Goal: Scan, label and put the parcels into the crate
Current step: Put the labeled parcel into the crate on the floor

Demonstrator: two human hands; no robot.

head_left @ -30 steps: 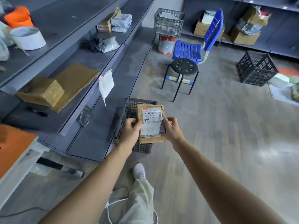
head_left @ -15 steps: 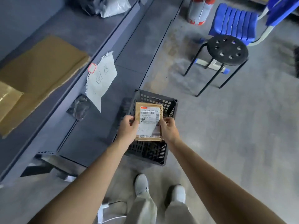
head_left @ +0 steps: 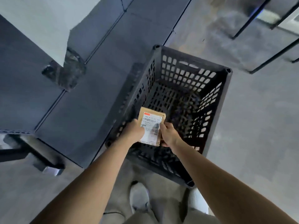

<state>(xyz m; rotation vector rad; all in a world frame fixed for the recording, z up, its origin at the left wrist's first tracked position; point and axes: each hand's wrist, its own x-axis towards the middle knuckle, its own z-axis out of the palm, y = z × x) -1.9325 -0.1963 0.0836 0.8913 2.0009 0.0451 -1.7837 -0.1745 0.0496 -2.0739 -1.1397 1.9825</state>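
A small brown cardboard parcel (head_left: pixel 151 125) with a white shipping label is held inside the near left part of a black perforated plastic crate (head_left: pixel 226 97) standing on the floor. My left hand (head_left: pixel 135 131) grips the parcel's left edge and my right hand (head_left: pixel 168 135) grips its right edge. The parcel sits below the crate's rim; whether it touches the crate's bottom cannot be told. The rest of the crate's inside shows only its slotted bottom.
A dark metal shelf unit (head_left: pixel 68 101) runs along the left of the crate, with a crumpled clear bag (head_left: pixel 64 73) on it. Black stool legs (head_left: pixel 265 28) stand at the upper right. My white shoes (head_left: pixel 139 196) are just in front of the crate.
I have leaned in over the crate, and both hands have lowered the parcel from above the rim down into it.
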